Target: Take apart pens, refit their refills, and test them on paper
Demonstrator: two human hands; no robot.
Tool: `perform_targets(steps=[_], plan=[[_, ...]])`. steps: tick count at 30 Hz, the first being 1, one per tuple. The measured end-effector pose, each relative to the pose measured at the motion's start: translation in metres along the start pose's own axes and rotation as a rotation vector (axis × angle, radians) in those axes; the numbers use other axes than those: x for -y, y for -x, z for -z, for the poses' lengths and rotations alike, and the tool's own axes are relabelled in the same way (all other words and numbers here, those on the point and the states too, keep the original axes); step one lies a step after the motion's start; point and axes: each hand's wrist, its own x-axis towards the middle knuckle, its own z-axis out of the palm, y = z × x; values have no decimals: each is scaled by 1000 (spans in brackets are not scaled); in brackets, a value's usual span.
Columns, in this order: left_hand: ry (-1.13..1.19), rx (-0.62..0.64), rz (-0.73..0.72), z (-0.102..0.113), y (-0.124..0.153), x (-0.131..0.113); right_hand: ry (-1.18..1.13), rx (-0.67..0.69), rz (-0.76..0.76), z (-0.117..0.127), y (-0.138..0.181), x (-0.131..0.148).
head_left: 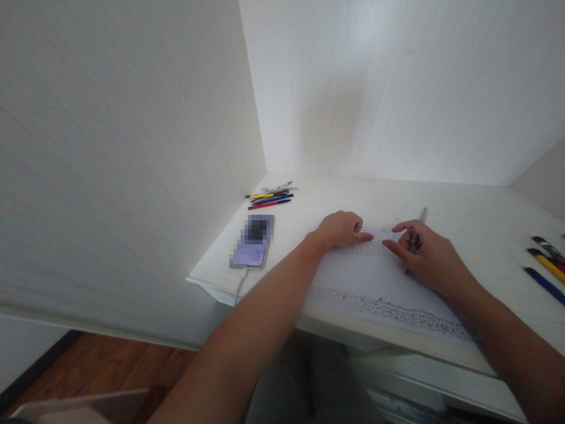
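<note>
One sheet of white paper [366, 275] lies on the near part of the white desk [477, 212], partly beneath the two forearms and hands. It carries two bands of handwriting, one along the far edge and one along the near edge, with a blank white stretch between. The near band runs in several wavy rows of dark and reddish marks; the far band looks bluish and greyish. The script is too small and blurred to read.

The left hand [339, 228] rests on the paper's far left part, grasping nothing visible, its thumb stretched right and other fingers curled. The right hand [426, 252] grasps one slim pen [415, 241] in its curled fingers over the far right part, thumb and forefinger spread apart.

To the left lies one smartphone [256, 240], its screen pixelated, with one white cable [239, 287] at its near end. Beyond it is a bundle of pens [270, 199], at least five, including yellow, red and blue ones. At far right are at least three more, one blue pen [545, 286], one yellow pen [547, 263] and one dark pen [546, 246].
</note>
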Motion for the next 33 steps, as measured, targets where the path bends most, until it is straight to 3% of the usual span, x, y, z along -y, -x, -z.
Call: perform_targets(steps=[12, 20, 28, 33], plan=[[-3, 7, 6, 1, 0, 0, -4, 2, -41, 1, 0, 1], [-14, 15, 34, 3, 2, -3, -142, -24, -208, 1, 6, 6], [-62, 5, 40, -3, -1, 1, -52, -63, -176, 28, 24, 6], [-82, -4, 34, -15, -10, 12, -163, -162, -153, 41, 46, -2]])
